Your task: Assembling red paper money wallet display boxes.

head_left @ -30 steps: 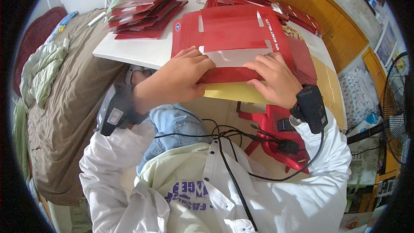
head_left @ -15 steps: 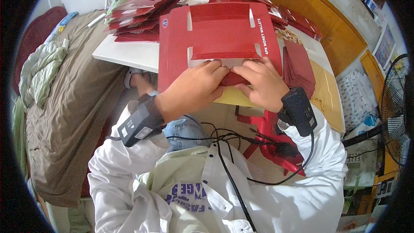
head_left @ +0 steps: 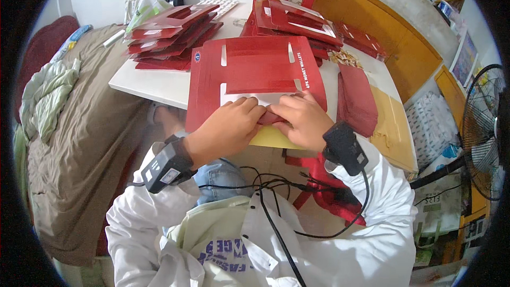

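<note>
A large red cardboard packaging sheet (head_left: 255, 66) with white slot cut-outs lies in front of me, over the near edge of the table. My left hand (head_left: 231, 125) has its fingers curled and pressed together at the sheet's near side. Close beside it, my right hand (head_left: 300, 119) grips the same near side, its thumb underneath. A small dark red folded part (head_left: 270, 117) shows between the two hands; my fingers hide most of it. Below them a yellow strip (head_left: 273, 137) sticks out along the near edge.
Red card folders are stacked at the back left (head_left: 164, 37), with another red stack (head_left: 292, 21) behind the sheet. Dark red envelopes (head_left: 357, 95) and yellow sheets (head_left: 392, 127) lie to the right. A black fan (head_left: 483, 133) stands far right; black cables (head_left: 271, 180) hang below my hands.
The sheet's far edge has come down toward me, uncovering more of the table and the stack behind. Both hands have moved slightly nearer, still pinching the near side. The whole view has shifted a little.
</note>
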A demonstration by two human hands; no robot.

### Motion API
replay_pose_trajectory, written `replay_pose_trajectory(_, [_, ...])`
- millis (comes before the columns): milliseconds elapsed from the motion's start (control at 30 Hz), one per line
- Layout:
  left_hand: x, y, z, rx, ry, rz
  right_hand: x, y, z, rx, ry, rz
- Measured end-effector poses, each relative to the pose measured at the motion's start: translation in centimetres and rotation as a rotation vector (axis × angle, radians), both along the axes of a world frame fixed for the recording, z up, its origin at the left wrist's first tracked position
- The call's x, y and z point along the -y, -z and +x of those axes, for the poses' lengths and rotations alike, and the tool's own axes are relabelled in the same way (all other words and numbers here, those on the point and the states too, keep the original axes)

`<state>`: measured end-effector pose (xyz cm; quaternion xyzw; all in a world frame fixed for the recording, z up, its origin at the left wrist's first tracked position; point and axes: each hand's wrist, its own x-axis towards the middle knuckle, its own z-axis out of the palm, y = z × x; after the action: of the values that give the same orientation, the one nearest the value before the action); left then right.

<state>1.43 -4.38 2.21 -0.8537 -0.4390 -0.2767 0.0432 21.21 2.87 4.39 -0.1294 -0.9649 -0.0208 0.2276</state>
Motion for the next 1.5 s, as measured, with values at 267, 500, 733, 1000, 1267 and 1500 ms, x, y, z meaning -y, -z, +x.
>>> replay_pose_trajectory(267, [0.2,0.6,-0.2,-0.267,-0.106,0.211,0.1,0.5,-0.5,-0.064,0.022,0.186])
replay_pose_trajectory(500, [0.1,0.4,-0.1,-0.24,-0.144,0.291,-0.1,0.6,-0.8,-0.062,0.029,0.297])
replay_pose_trajectory(733, [-0.2,0.1,-0.9,-0.172,-0.123,0.357,-0.5,-0.7,0.3,-0.079,0.03,0.446])
replay_pose_trajectory(1000, [0.4,-1.5,-2.4,-0.298,-0.109,0.304,0.0,-1.3,2.3,-0.031,0.09,0.438])
replay_pose_trajectory(1267, [0.4,-3.0,-5.8,-0.298,0.067,0.066,-0.4,-0.6,3.1,-0.086,0.113,0.403])
replay_pose_trajectory(1500, [0.4,-2.3,-4.3,-0.335,-0.008,0.219,0.9,0.0,0.5,-0.115,0.139,0.375])
